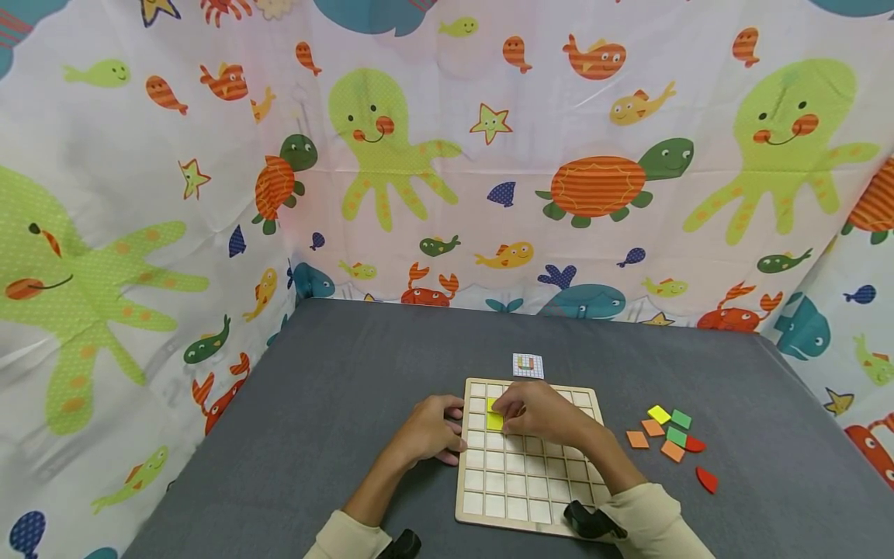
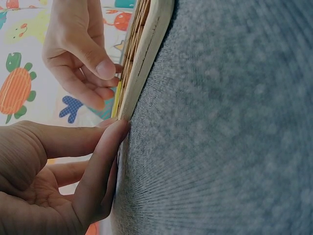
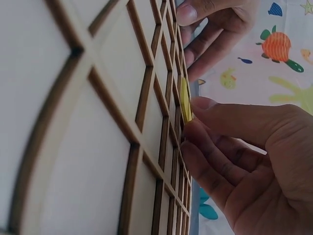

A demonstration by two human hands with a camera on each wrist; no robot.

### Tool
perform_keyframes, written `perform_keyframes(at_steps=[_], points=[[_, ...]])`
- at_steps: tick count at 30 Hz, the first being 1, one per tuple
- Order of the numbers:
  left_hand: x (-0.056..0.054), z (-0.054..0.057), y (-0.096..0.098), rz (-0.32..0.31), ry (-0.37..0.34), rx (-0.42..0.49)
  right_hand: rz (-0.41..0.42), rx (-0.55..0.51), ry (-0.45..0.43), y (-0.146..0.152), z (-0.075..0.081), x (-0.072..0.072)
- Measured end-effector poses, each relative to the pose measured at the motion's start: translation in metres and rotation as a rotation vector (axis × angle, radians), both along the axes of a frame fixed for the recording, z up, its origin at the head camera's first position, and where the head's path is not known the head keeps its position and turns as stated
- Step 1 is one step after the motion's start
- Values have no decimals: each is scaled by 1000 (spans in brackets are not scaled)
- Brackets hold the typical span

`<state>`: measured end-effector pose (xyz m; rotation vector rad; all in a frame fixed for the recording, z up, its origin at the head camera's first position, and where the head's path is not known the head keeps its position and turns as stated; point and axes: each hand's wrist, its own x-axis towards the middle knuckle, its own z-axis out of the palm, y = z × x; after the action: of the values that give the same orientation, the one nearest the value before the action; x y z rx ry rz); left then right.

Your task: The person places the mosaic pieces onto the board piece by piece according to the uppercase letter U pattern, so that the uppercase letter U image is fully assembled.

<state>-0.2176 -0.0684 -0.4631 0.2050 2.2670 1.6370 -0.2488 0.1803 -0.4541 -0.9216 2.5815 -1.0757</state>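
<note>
Nearest: two beige sleeves (image 1: 352, 537), a black wrist device (image 1: 592, 520) at each cuff. Next, wooden grid board (image 1: 515, 484), lying flat on the grey tablecloth (image 1: 335, 388), most visible cells bare and pale.

Left hand (image 1: 424, 431): at the board's left edge, upper half. Thumb and index pinch the rim, other fingers curled below it per left wrist view. Grip is on the board, no tile in it.

Right hand (image 1: 545, 413): reaches across the board from the right, forearm over the right-hand cells. Thumb and index pinch at the yellow tiles (image 1: 494, 421). Two of those, second column from left, second and third rows from the far edge, one right behind the other. Can't tell which one is in the pinch, or if it's fully seated; fingers cover part of it.

Right of the board, loose on the cloth: one yellow square (image 1: 659, 414), two green squares (image 1: 680, 419), three orange squares (image 1: 637, 439), two red curved pieces (image 1: 707, 480). Mostly clustered; one red sits a bit apart, nearer.

Just beyond the far edge: small pattern card (image 1: 528, 366), printed grid with a coloured U-like figure. Farthest: white sea-creature curtain (image 1: 475, 225), octopuses, turtles, crabs, whales.
</note>
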Motion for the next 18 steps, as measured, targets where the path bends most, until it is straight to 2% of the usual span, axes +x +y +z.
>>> perform_keyframes(at_steps=[10, 18], points=[[0, 0, -1, -1, -1, 0, -81, 24, -11, 16, 6, 3], [1, -1, -1, -6, 10, -7, -167, 8, 12, 44, 6, 7]])
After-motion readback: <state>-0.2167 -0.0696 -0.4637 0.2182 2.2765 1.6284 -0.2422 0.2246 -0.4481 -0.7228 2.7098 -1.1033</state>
